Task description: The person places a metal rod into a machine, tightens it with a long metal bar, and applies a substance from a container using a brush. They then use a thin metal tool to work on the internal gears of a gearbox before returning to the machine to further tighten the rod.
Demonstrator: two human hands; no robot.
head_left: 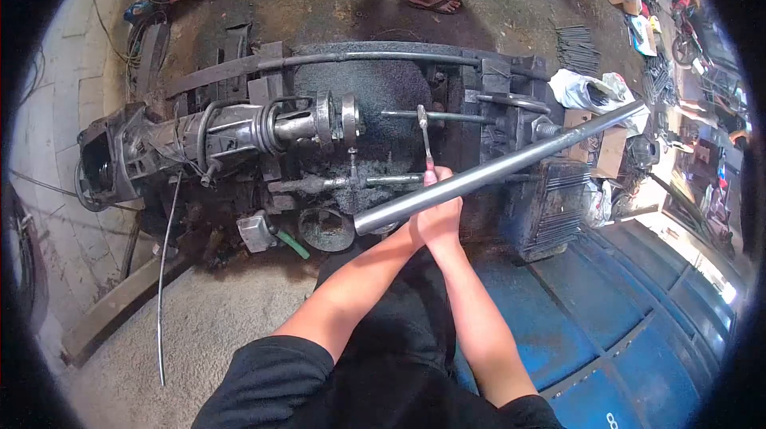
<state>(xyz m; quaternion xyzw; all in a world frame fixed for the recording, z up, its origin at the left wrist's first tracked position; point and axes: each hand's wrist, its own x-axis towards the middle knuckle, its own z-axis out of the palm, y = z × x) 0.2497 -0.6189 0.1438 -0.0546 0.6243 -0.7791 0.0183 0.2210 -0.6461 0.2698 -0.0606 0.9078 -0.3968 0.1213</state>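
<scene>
A long bare metal tube [511, 164] slants across the front, higher at the right. My left hand [444, 176] and my right hand [438, 223] are close together around its middle, fingers closed, and the tube covers part of both. From the hands rises a slim metal tool [425, 135] with a short crosswise head, like a small hammer, and a red part by the fingers. I cannot tell which hand has this tool. Beyond them lies a greasy machine with a ringed spindle [323, 116] at the left and a long rod [456, 118] at the right.
Metal shavings fill the machine bed [363, 82]. A thin rod [164, 293] leans at the lower left. Bundled rods [576, 48], a white bag [586, 92] and cardboard [610, 154] are at the right. A person's sandalled foot [433, 0] is at the top.
</scene>
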